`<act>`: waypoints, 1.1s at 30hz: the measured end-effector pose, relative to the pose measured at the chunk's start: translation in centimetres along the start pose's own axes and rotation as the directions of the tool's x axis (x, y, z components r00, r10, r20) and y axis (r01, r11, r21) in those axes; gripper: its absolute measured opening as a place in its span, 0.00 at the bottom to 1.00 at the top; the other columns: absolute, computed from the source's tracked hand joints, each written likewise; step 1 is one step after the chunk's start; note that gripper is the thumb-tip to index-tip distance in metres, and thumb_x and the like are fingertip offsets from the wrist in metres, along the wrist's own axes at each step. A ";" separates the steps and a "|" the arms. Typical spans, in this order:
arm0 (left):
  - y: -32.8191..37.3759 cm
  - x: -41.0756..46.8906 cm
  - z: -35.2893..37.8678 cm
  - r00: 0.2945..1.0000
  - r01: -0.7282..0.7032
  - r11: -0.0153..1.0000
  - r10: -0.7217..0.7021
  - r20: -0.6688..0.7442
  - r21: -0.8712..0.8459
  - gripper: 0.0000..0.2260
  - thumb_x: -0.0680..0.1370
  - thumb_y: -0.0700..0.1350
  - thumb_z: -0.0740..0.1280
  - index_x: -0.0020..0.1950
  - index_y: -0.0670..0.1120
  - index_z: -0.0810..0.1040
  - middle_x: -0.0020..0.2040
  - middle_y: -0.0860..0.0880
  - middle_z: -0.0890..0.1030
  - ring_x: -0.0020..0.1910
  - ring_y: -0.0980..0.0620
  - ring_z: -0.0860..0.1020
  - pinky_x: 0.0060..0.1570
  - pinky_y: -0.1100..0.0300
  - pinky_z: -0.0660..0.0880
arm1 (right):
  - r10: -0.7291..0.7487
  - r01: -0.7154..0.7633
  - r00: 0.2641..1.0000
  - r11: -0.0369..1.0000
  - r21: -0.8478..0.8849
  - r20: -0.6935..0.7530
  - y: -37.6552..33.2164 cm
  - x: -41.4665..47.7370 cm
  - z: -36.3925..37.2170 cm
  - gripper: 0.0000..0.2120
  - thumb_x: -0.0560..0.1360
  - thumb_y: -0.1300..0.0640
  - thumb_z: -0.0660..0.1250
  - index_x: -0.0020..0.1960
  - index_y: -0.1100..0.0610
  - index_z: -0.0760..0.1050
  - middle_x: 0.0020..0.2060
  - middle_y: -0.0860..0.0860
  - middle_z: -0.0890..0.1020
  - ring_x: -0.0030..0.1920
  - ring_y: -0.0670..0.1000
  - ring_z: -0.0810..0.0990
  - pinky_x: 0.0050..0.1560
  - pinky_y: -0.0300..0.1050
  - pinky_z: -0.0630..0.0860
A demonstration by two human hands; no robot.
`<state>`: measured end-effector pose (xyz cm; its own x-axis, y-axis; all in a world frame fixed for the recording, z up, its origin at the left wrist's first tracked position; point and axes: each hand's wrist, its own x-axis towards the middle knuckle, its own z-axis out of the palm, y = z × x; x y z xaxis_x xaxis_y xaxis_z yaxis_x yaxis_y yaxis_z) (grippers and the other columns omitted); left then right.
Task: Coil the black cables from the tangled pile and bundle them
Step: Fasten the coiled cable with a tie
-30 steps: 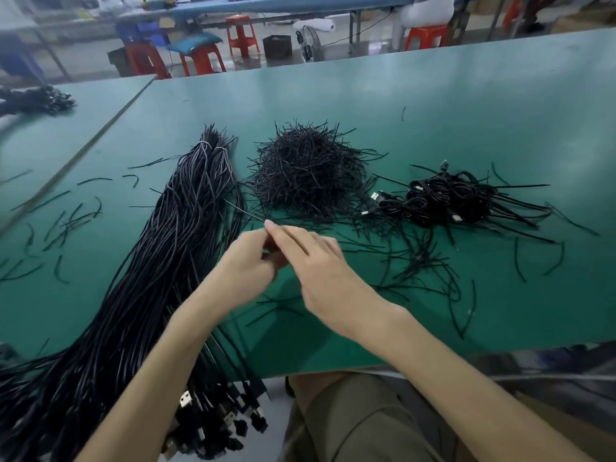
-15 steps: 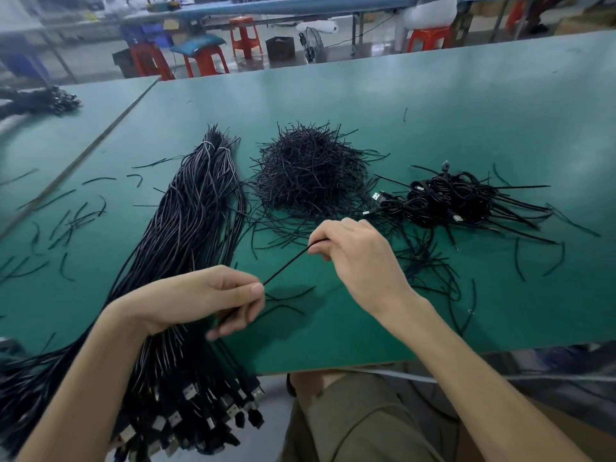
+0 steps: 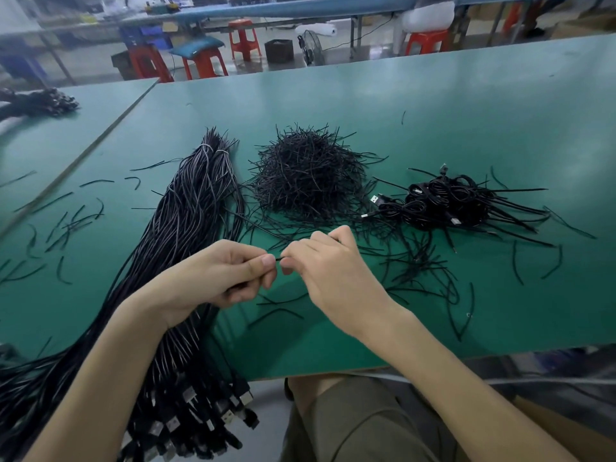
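Observation:
A long sheaf of straight black cables point(image 3: 193, 211) runs from the table's middle down over its front edge, USB plugs hanging at the lower left. A heap of short black twist ties point(image 3: 306, 175) lies behind my hands. Coiled, tied cables point(image 3: 446, 201) are piled at the right. My left hand point(image 3: 220, 275) and my right hand point(image 3: 326, 268) meet above the table, almost touching. Both pinch one thin black strand point(image 3: 279, 258), which shows only in the small gap between the fingertips. My left hand also holds a cable that leads down to the sheaf.
The green table point(image 3: 433, 111) has loose ties scattered at the left point(image 3: 66, 225) and in front of the coiled pile point(image 3: 430, 271). A second green table point(image 3: 50, 145) adjoins at the left with another cable bunch point(image 3: 40, 101). Red stools point(image 3: 243, 38) stand beyond.
One second ago the hands were together; then they parted with a strand stretched between them. Now they have come close again, fingertips nearly touching.

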<state>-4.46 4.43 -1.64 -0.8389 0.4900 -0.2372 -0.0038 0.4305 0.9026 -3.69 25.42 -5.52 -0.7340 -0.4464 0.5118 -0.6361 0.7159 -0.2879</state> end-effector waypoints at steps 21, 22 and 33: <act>-2.8 -2.6 -1.2 0.977 -0.012 0.978 0.056 0.205 -0.206 0.17 0.85 0.53 0.63 0.42 0.42 0.74 0.26 0.47 0.67 0.21 0.55 0.60 0.19 0.68 0.58 | 0.195 -0.182 0.981 0.930 0.321 -0.009 -0.5 1.1 1.9 0.11 0.85 0.59 0.61 0.45 0.55 0.78 0.29 0.33 0.67 0.31 0.38 0.68 0.57 0.51 0.67; -2.7 -2.8 -1.2 0.983 0.004 0.973 0.038 0.177 -0.233 0.16 0.84 0.53 0.63 0.42 0.43 0.74 0.26 0.47 0.66 0.21 0.55 0.60 0.19 0.68 0.57 | 0.193 -0.185 0.981 0.928 0.324 0.008 -0.5 0.9 2.2 0.11 0.85 0.58 0.61 0.46 0.55 0.78 0.29 0.34 0.67 0.31 0.39 0.67 0.57 0.51 0.67; -1.6 -2.9 2.7 0.915 0.134 0.955 -0.016 0.402 -0.265 0.15 0.86 0.51 0.62 0.43 0.44 0.76 0.25 0.49 0.71 0.17 0.56 0.61 0.18 0.68 0.58 | -0.016 -0.055 0.957 0.971 0.233 0.291 -1.0 0.6 4.1 0.22 0.78 0.68 0.65 0.69 0.53 0.75 0.52 0.45 0.80 0.54 0.45 0.75 0.56 0.44 0.69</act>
<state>-0.57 4.39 -3.35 -0.5486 0.7465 -0.3765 -0.2599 0.2757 0.9254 -4.53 22.22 -8.27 -0.7614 -0.5943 0.2589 -0.6327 0.5944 -0.4964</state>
